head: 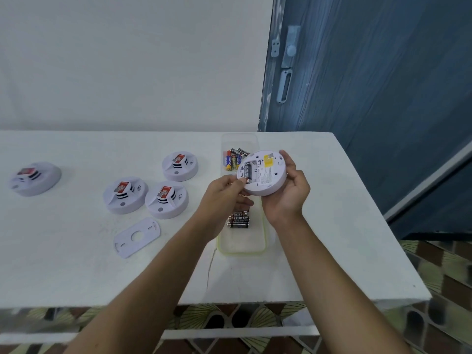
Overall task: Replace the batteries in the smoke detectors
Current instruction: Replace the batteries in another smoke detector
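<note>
Four spare smoke detectors lie face up on the white table [76, 264]: a lone detector [35, 178] far to your left, a middle-left detector [125, 194] and a middle-right detector [166, 199] just beside each other, and a rear detector [180, 166] behind them. Each bears a red label whose writing is too small to read. A flat white mounting plate [137, 237] lies in front of the pair.

Your left hand [224, 192] pinches the near end of the black battery [248, 172] seated in the open smoke detector [263, 172]. Under your hands, a near container [242, 245] holds black batteries [238, 219] marked EVEREADY, lying crosswise. Behind it, a far container [233, 139] holds mixed cells [233, 159] in yellow, red and black, partly hidden by the raised detector.

Your right hand [288, 192] grips that detector by its right rim, above the containers, with its back tilted towards you. A yellow sticker [269, 160] sits near its top; the print is illegible. The seated battery's long axis runs from near you to away, with white lettering along it. A blue door [370, 85] stands at right.
</note>
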The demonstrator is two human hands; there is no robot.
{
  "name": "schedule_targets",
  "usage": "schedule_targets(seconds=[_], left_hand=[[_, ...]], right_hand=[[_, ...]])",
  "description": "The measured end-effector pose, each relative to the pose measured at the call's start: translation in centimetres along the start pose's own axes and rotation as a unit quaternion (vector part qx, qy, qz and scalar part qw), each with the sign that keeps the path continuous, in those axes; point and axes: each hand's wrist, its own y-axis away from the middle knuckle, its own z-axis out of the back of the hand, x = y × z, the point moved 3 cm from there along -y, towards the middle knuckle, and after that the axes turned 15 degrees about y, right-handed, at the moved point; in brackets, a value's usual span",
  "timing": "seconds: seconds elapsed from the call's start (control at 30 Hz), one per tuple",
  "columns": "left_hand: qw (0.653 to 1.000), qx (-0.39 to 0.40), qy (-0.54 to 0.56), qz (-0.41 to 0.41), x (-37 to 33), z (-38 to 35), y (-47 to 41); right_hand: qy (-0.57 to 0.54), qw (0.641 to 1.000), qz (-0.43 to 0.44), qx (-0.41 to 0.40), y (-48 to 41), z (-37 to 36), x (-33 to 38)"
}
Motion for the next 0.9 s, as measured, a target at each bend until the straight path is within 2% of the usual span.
schedule_targets(seconds=[0.1, 0.17, 0.27, 0.37, 0.5, 0.6, 0.73, 0.9], left_hand=[[0.998, -0.012, 0.054, 0.018, -0.4, 0.0, 0.1], [0.998, 0.012, 0.055, 0.025, -0.6, -0.6, 0.5], [0.998, 0.05, -0.03, 0.009, -0.5, -1.2, 0.7], [0.988, 0.026, -0.151, -0.034, -0.5, -0.8, 0.4], [0.948, -0.049, -0.277, -0.151, -1.4, -0.3, 0.4], [0.905, -0.034, -0.354, -0.232, -2.6, -0.6, 0.4], [0.881, 0.0, -0.409, -0.239, -3.3, -1.2, 0.6], [0.854, 0.001, -0.455, -0.251, -3.2, -1.6, 0.8]], right_hand=[[0.001, 1.0, -0.016, 0.018, -0.1, 0.2, 0.4], [0.021, 0.999, -0.024, 0.02, 0.2, 0.0, 0.4], [0.04, 0.998, -0.046, 0.023, 0.4, -0.5, 0.4], [0.032, 0.998, -0.051, 0.032, 0.1, -0.6, 0.9], [0.014, 0.997, -0.044, 0.063, 0.2, -0.9, 1.5], [0.059, 0.994, -0.043, 0.084, 0.2, -1.4, 1.5], [0.103, 0.989, -0.054, 0.091, 0.2, -2.0, 1.3], [0.144, 0.985, -0.059, 0.075, 0.2, -2.7, 0.8]])
